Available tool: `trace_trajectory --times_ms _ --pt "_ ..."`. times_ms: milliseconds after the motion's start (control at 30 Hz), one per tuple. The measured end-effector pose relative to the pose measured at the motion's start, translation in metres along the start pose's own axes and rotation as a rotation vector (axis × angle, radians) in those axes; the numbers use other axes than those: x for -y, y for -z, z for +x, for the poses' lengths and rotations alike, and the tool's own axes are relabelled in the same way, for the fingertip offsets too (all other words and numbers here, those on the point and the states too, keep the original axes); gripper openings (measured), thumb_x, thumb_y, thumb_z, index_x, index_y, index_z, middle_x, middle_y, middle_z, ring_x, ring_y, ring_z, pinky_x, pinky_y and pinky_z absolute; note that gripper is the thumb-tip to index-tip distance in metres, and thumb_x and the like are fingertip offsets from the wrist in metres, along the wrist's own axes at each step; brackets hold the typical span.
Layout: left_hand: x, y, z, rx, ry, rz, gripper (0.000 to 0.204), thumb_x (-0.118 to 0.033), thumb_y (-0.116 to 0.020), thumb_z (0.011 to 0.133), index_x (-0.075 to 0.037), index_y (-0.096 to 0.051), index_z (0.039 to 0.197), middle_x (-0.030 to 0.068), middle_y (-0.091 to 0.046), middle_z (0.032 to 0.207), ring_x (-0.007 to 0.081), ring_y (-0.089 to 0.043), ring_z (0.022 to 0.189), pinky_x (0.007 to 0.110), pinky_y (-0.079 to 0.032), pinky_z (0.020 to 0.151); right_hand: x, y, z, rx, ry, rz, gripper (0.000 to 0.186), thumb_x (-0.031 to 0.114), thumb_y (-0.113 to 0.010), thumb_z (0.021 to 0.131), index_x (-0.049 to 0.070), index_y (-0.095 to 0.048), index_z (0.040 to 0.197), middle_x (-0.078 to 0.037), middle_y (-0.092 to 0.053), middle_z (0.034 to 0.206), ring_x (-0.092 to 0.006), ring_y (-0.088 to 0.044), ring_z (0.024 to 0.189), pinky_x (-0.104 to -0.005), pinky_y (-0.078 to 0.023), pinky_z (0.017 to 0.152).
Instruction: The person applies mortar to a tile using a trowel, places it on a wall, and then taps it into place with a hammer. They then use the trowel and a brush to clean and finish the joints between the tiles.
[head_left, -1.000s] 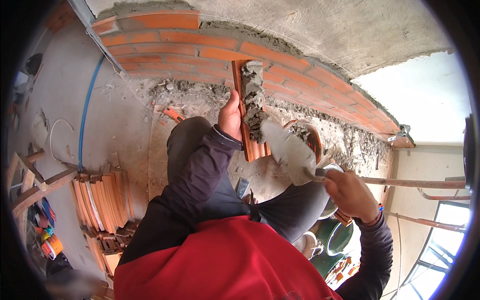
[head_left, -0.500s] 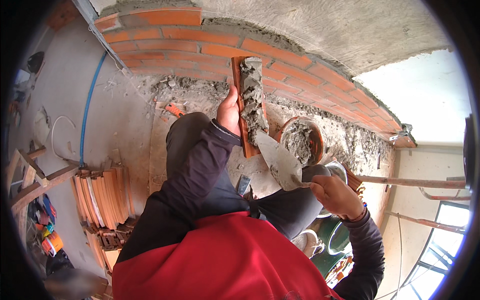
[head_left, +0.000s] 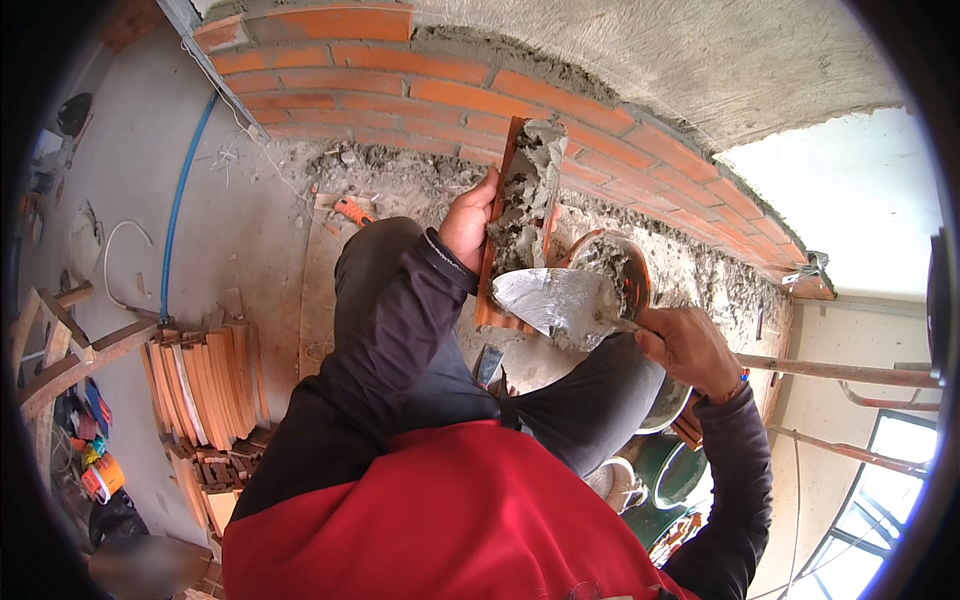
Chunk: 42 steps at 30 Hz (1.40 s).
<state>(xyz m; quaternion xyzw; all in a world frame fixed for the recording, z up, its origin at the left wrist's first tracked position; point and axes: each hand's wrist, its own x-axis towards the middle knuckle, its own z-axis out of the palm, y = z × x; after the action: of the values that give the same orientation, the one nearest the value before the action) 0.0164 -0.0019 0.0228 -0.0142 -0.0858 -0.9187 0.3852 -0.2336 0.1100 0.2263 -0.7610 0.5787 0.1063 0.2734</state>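
My left hand [head_left: 468, 222] grips a brick [head_left: 489, 292] by its left edge and holds it up in front of the low wall. Grey mortar [head_left: 530, 178] lies thick and rough along the brick's face. In my right hand [head_left: 692, 347] is the handle of a trowel [head_left: 560, 298], its fingers wrapped round it. The trowel's wet blade reaches left across the lower end of the brick, just below the mortar. Beneath and to the right of the blade stands an orange bucket [head_left: 636, 268] with mortar inside, partly hidden by the trowel.
Ahead runs a curved-looking brick wall [head_left: 450, 92] with mortar along its top and a string line. Stacked bricks [head_left: 205, 385] stand at left, near a wooden frame [head_left: 62, 345] and a blue hose [head_left: 186, 200]. An orange-handled tool [head_left: 353, 211] lies by my knee. Green buckets [head_left: 655, 470] stand at right.
The trowel blade has turned to lie more level and crosses the brick's lower end. The brick has shifted slightly right and tilted, and my right hand has moved a little right and up.
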Motion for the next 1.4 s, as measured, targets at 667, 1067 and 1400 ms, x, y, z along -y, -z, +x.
trace_trajectory --times_ms 667,1067,1400 --pt "0.014 -0.001 -0.003 -0.163 0.017 0.032 0.050 -0.044 -0.037 0.109 -0.006 -0.053 0.138 0.0104 -0.067 0.122 0.0243 -0.068 0.105 0.041 -0.057 0.091 -0.026 0.036 0.011 0.049 -0.004 0.001 0.020 0.017 -0.057 0.093 0.000 -0.066 0.088 -0.023 -0.058 0.066 -0.0389 -0.061 0.061 -0.0446 -0.048 0.060" --pt "0.020 -0.001 0.002 -0.144 0.131 0.140 0.057 -0.047 -0.029 0.109 -0.004 -0.050 0.140 0.0171 -0.067 0.122 0.0306 -0.068 0.106 0.045 -0.057 0.089 -0.054 0.032 0.008 0.047 -0.261 0.762 0.036 0.028 -0.044 0.105 0.005 -0.052 0.078 0.003 -0.044 0.060 -0.0063 -0.040 0.049 -0.0240 -0.036 0.044" --pt "0.020 0.002 -0.001 -0.059 0.020 -0.092 0.044 -0.035 -0.038 0.109 -0.005 -0.056 0.135 0.0118 -0.068 0.122 0.0246 -0.068 0.108 0.041 -0.054 0.096 -0.036 -0.024 -0.002 0.142 -0.202 0.922 0.036 0.029 -0.045 0.106 0.007 -0.051 0.078 0.003 -0.046 0.063 -0.0077 -0.044 0.053 -0.0253 -0.038 0.047"
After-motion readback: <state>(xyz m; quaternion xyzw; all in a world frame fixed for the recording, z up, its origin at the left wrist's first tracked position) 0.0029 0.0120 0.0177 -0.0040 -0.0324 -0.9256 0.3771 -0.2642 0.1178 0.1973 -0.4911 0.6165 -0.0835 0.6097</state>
